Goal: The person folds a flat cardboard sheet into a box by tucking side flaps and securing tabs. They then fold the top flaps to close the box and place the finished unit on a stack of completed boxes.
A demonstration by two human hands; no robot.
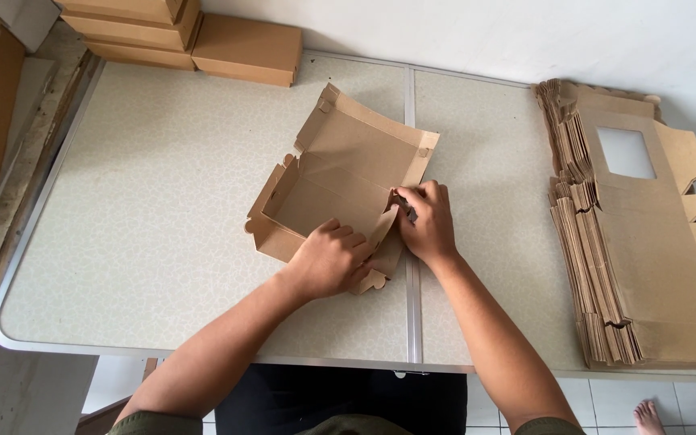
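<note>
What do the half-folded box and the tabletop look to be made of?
The half-folded box looks like plain brown kraft cardboard, matte: it shows creased flaps and cut tabs. The tabletop appears to be speckled beige laminate, faintly glossy, edged and divided by a metal strip, probably aluminium.

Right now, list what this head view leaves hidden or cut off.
- Near right corner of the half-folded box: covered by the left hand and right hand.
- Stack of flat blanks: its right side is cut by the frame edge.
- Finished boxes: cut by the top edge.
</note>
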